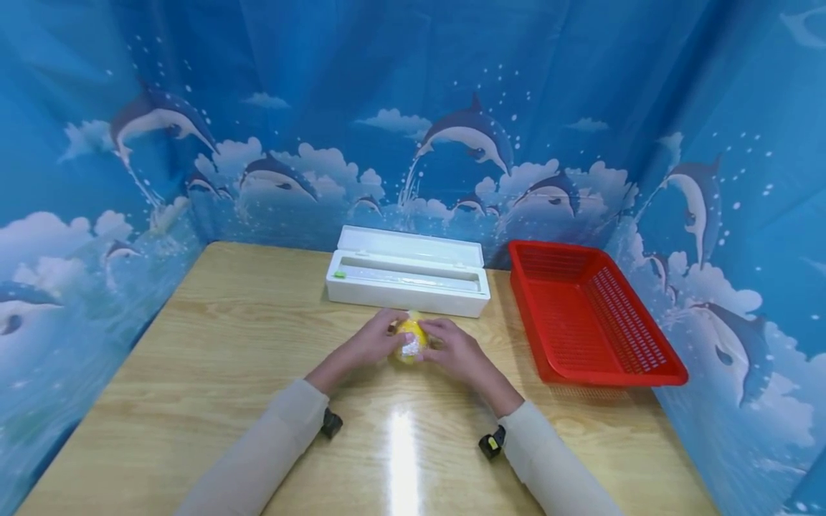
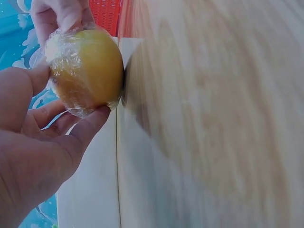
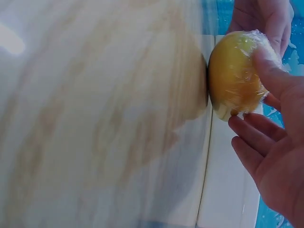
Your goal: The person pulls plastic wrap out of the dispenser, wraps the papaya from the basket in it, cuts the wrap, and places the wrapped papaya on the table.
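Note:
A round yellow fruit wrapped in clear cling film is held between both hands, in front of a white box. My left hand grips it from the left; in the left wrist view its thumb and fingertips are on the wrapped fruit. From the other side my right hand holds it. The right wrist view shows the right thumb pressing the film and a fingertip at the lower edge of the fruit. The film looks crinkled on the side by the thumbs. The fruit rests on or just above the table; I cannot tell which.
The long white box, a cling film dispenser by its look, stands lid up behind the hands, with a small green piece at its left end. A red plastic basket is on the right of the wooden table. Dolphin-print curtains surround the table.

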Demonstrator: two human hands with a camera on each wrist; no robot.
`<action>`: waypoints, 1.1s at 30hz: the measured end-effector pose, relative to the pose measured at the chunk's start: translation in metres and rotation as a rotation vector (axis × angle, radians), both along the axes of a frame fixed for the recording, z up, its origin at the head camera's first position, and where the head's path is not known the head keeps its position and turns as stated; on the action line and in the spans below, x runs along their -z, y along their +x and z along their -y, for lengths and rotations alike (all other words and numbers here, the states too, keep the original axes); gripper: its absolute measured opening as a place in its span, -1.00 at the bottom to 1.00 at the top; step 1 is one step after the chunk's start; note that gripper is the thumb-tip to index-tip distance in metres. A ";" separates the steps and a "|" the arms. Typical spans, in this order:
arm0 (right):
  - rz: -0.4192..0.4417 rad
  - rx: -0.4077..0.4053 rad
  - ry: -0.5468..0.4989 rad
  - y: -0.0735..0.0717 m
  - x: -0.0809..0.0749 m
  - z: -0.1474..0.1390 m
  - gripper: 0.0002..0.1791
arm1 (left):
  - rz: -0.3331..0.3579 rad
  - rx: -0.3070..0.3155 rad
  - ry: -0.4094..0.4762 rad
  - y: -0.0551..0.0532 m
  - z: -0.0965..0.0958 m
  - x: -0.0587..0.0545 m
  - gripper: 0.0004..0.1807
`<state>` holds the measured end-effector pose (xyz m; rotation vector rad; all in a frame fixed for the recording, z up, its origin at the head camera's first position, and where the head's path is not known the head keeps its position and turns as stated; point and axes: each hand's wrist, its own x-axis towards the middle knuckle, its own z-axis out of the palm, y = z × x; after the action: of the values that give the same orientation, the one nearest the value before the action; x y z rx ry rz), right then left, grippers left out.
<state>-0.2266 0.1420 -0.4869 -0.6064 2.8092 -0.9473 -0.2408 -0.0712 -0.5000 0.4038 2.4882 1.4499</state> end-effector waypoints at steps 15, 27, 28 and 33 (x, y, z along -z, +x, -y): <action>-0.001 0.026 -0.025 -0.007 -0.001 0.000 -0.38 | 0.078 -0.016 -0.026 0.000 0.000 -0.004 -0.48; 0.019 0.105 -0.115 -0.009 0.002 0.009 -0.57 | 0.062 0.029 0.006 0.001 0.002 -0.006 -0.48; 0.021 0.109 -0.122 -0.009 0.002 0.009 -0.58 | 0.057 0.039 0.009 0.001 0.002 -0.006 -0.48; 0.022 0.124 -0.124 -0.010 0.002 0.008 -0.62 | 0.043 0.103 0.005 0.002 0.004 -0.006 -0.29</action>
<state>-0.2367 0.1335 -0.4885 -0.4368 2.8121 -1.1505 -0.2393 -0.0756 -0.4938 0.4886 2.3935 1.4108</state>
